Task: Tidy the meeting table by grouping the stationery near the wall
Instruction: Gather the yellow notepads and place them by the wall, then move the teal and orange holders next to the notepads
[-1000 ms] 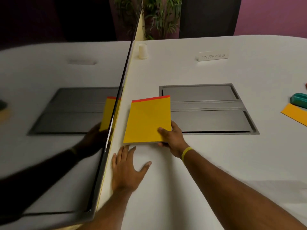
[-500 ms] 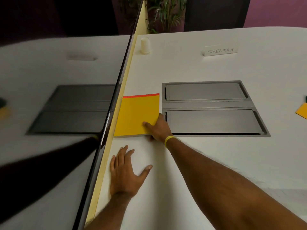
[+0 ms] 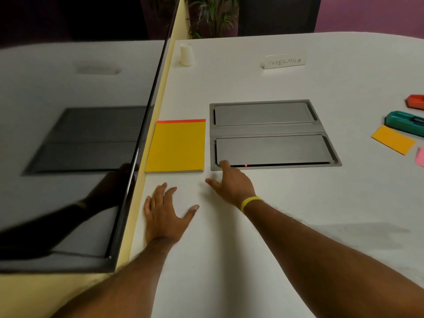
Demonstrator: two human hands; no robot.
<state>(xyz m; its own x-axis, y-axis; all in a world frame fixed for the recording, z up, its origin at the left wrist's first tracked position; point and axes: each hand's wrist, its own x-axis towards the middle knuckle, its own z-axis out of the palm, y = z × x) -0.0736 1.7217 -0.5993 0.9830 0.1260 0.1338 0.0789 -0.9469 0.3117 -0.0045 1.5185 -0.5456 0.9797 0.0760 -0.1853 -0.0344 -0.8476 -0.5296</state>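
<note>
A yellow notepad with a red top strip lies flat on the white table, its left edge against the cream wall. My right hand hovers just right of the pad's near corner, fingers spread, holding nothing. My left hand rests flat on the table below the pad, palm down and empty. At the far right lie a teal stapler, a red stapler, an orange sticky pad and a pink note.
A grey metal cable hatch is set into the table right of the notepad. A white paper cup stands by the wall farther back. A folded name card sits beyond the hatch. A dark wall screen fills the left.
The notepad slid left until it met the wall. My right hand let go of it and drew back to the right. My left hand stayed put.
</note>
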